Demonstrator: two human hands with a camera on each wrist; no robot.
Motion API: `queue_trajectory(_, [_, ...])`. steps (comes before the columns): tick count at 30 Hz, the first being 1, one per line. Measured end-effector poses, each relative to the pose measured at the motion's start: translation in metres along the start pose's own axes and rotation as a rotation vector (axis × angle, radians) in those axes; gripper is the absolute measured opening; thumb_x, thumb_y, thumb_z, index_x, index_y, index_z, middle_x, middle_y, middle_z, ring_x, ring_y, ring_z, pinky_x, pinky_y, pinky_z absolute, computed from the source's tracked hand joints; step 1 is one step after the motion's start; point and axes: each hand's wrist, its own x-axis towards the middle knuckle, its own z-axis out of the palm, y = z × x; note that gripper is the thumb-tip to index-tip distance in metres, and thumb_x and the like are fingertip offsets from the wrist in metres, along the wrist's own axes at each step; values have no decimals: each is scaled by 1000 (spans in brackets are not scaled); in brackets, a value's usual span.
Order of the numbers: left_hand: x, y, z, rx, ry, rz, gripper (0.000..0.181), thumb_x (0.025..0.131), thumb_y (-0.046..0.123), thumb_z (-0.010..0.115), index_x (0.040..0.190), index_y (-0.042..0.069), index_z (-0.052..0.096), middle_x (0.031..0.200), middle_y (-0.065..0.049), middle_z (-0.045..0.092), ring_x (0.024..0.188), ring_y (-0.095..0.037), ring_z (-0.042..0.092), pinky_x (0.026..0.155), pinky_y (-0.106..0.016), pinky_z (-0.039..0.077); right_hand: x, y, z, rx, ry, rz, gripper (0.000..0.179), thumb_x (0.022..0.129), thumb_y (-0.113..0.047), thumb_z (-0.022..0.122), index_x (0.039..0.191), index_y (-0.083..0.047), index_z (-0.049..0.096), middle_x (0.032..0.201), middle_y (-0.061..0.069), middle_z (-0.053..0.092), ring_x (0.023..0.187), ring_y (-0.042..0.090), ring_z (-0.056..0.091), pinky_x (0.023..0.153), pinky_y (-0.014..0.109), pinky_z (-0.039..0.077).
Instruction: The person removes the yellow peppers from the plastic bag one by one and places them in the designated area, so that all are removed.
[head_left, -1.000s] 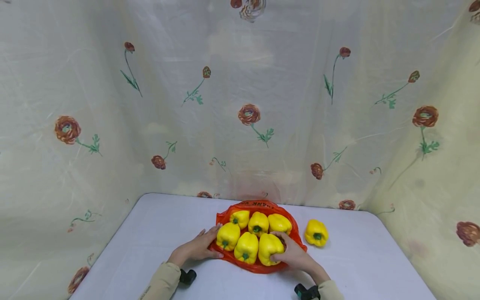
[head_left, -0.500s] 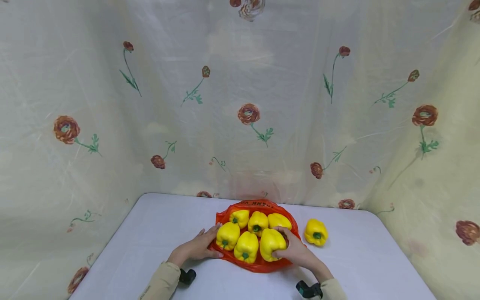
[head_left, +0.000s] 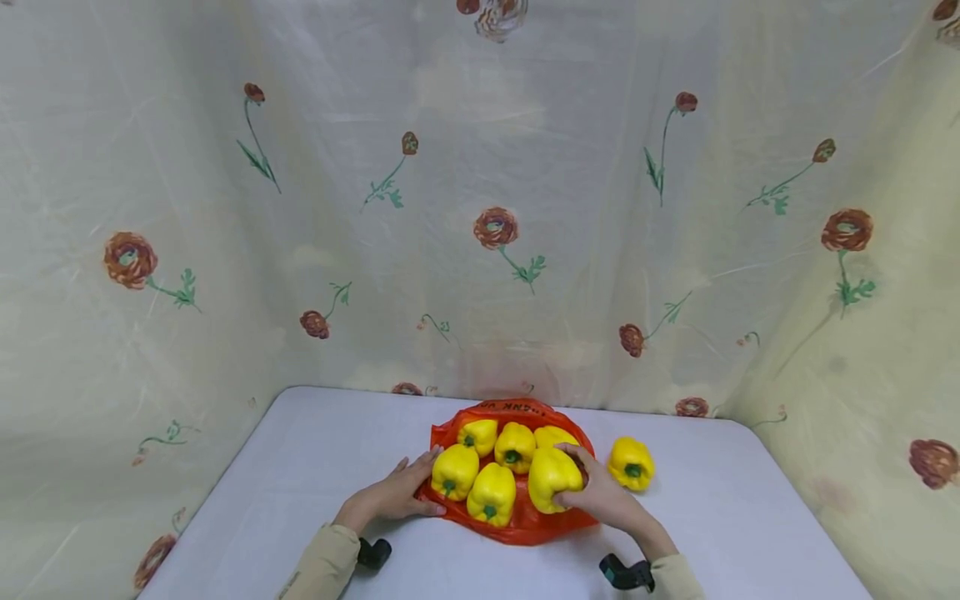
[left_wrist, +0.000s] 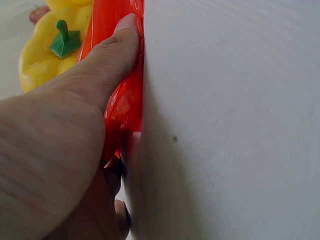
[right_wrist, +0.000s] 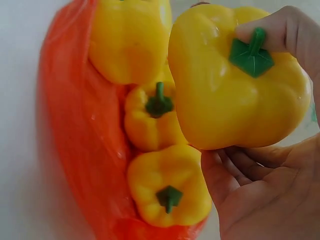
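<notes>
A red plastic bag (head_left: 525, 532) lies spread on the table in the head view, with several yellow bell peppers (head_left: 491, 493) sitting on it. My right hand (head_left: 609, 500) grips one yellow bell pepper (head_left: 553, 481) at the bag's right side, thumb by the green stem (right_wrist: 254, 52) and fingers around the opposite side. This pepper looks raised above the others and partly hides one behind it. At the bag's left edge rests my left hand (head_left: 393, 493), fingers extended. In the left wrist view its thumb (left_wrist: 112, 55) lies against the red plastic, beside a pepper.
Another yellow bell pepper (head_left: 632, 464) stands on the white table (head_left: 720, 517), right of the bag. Flower-printed curtains (head_left: 495, 350) enclose the back and both sides. Dark devices are strapped to both wrists.
My right hand has drawn its bell pepper up and rightward, away from the front row, uncovering red plastic where it sat. My left hand has stayed in place.
</notes>
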Motion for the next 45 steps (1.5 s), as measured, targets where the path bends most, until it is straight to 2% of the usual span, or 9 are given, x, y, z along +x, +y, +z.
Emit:
queue_trajectory(10, [-1,0,0,0,1,-5,98,82,62,62,156,17,15,163,-4,15,150,-26,16,122,-52,5,-8,-1,-28,28,10,-50,85,76,-28,79,146,-13,33,138,13,46,114,27,49,98,49,48])
queue_trajectory(18, [0,1,0,-4,7,2,97,82,61,63,156,16,17,163,-5,16,149,-27,18,121,-53,6,-11,5,-49,2,69,-82,84,80,-27,76,148,-11,30,143,14,43,119,29,47,101,51,46])
queue_trajectory(26, [-3,2,0,-15,10,29,96,83,60,63,155,16,20,163,-5,16,149,-27,17,121,-54,5,-13,20,-71,15,109,-98,84,83,-26,73,150,-12,25,141,18,41,117,33,45,100,49,45])
queue_trajectory(30, [-4,2,0,-20,12,40,96,83,59,63,155,15,19,163,-6,15,150,-27,16,121,-55,5,-15,29,-84,3,144,-99,81,86,-25,70,150,-9,23,141,20,40,118,35,43,102,54,41])
queue_trajectory(38, [-2,3,0,-15,10,-9,98,81,61,64,156,18,18,163,-4,16,149,-26,17,121,-54,6,-20,47,-107,21,195,-95,81,92,-30,66,152,-6,16,143,23,35,119,36,41,103,54,40])
queue_trajectory(45, [-2,4,-1,-9,7,-3,97,81,60,64,155,17,19,163,-5,17,149,-27,17,121,-54,5,-21,61,-119,45,238,-80,82,94,-31,64,152,-5,12,143,23,31,118,34,39,99,46,42])
